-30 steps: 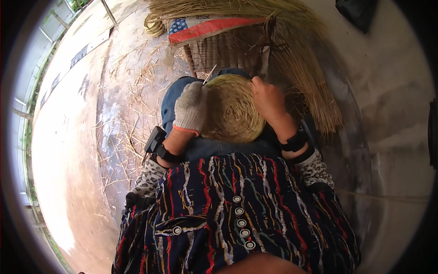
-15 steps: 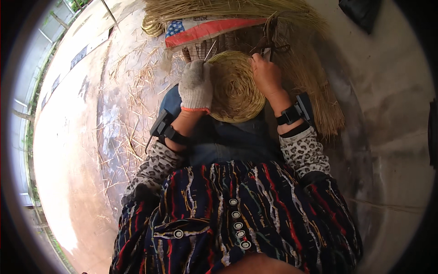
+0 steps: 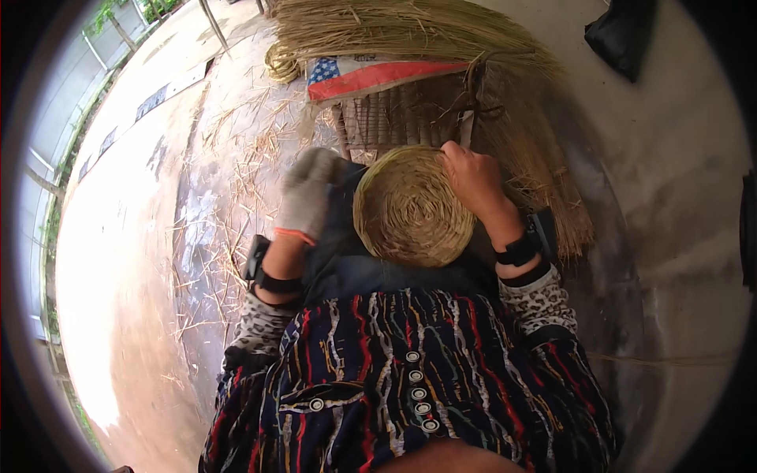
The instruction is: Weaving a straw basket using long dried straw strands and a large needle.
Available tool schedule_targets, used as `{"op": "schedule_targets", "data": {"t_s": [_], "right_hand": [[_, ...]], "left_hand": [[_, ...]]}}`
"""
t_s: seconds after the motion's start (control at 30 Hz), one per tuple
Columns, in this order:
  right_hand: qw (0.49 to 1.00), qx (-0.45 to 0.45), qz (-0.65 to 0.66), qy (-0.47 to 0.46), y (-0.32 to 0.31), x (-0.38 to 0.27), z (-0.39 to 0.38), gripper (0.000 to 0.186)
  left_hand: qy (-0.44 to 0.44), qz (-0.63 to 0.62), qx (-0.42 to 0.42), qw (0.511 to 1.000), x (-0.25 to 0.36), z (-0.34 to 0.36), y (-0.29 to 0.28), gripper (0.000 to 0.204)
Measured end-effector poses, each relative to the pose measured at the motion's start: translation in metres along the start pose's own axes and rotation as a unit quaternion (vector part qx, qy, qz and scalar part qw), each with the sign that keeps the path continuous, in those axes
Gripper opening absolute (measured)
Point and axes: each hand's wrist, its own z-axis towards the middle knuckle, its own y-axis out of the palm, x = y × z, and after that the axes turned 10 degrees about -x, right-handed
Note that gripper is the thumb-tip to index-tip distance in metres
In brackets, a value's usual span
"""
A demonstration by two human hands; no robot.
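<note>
My right hand (image 3: 469, 177) grips the right rim of a round, shallow woven straw basket (image 3: 410, 213), which rests over my lap in dark blue trousers (image 3: 339, 264), its hollow facing up. My left hand (image 3: 307, 197), in a grey-white knitted glove with an orange cuff, is off to the left of the basket, apart from its rim. Its fingers look curled and are blurred; whatever they may hold cannot be made out.
Long dry straw (image 3: 410, 27) lies across a slatted wooden chair (image 3: 394, 118) with a red, white and blue star-patterned cloth (image 3: 378, 77), and hangs down at right. Straw scraps litter the pale floor (image 3: 126, 284). A black bag (image 3: 619, 43) lies at upper right.
My left hand has moved left, away from the basket rim. The thin metal tool seen by it earlier no longer shows clearly. The basket and right hand are lower in view than half a second ago.
</note>
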Motion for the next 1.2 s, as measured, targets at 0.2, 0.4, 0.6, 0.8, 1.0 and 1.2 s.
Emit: {"op": "schedule_targets", "data": {"t_s": [0.2, 0.4, 0.6, 0.8, 1.0, 1.2], "right_hand": [[0.998, -0.012, -0.049, -0.034, -0.005, -0.015, 0.003, 0.019], [0.995, -0.074, -0.067, -0.021, -0.005, -0.021, 0.009, 0.018], [0.997, -0.07, -0.005, -0.006, -0.001, -0.017, 0.003, 0.021], [0.994, -0.097, -0.037, 0.037, -0.003, -0.014, -0.001, 0.019], [0.994, -0.097, -0.034, 0.023, -0.003, -0.021, 0.003, 0.02], [0.994, -0.099, -0.032, 0.016, -0.001, -0.024, 0.006, 0.021]], "left_hand": [[-0.054, 0.055, 0.15, 0.986, 0.001, -0.001, -0.093, 0.026], [0.023, 0.259, -0.007, 0.966, -0.01, -0.02, -0.101, 0.017], [-0.084, 0.283, -0.044, 0.954, -0.028, -0.057, -0.131, 0.02], [-0.065, 0.028, 0.042, 0.997, -0.006, -0.078, -0.14, 0.023], [0.204, 0.373, -0.067, 0.903, -0.006, -0.046, -0.054, 0.02], [0.107, 0.591, -0.118, 0.791, 0.002, -0.04, 0.014, 0.027]]}}
